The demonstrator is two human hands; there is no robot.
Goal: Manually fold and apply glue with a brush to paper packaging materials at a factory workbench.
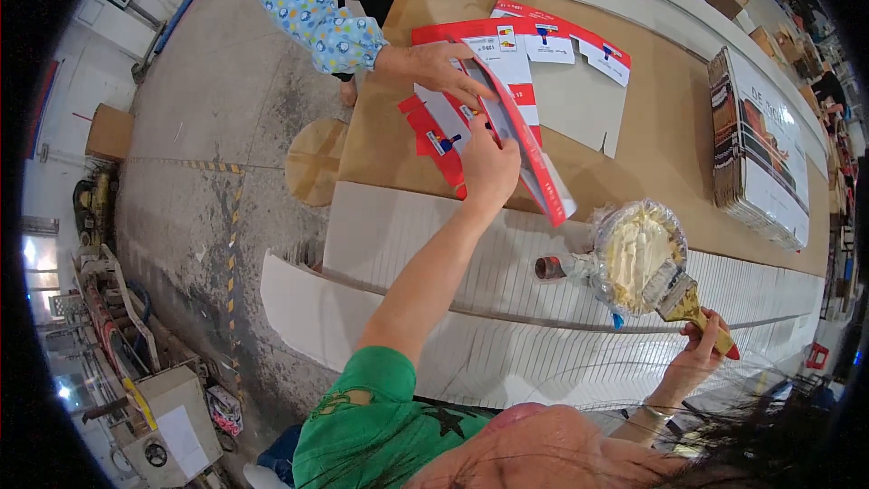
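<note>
My left hand [491,170] is closed on a folded red and white printed carton [541,163], its long edge slanting toward me. From across the table a co-worker's hand [436,69], in a blue patterned sleeve, touches the same carton. My right hand [695,362] grips the handle of a wide paintbrush [686,306]. The brush bristles rest in a round tub [679,228] wrapped in clear plastic. Inside the tub is thick cream-coloured paste [629,249]. Beside it on the left lies a small clear bottle-like piece with a dark reddish end [549,268].
More flat red and white cartons [548,50] lie on the brown board [652,154]. A stack of printed cardboard sheets [760,154] stands at the right. Long rows of white card strips [507,344] run along my side. A brown round piece [317,163] shows beyond the table's left edge.
</note>
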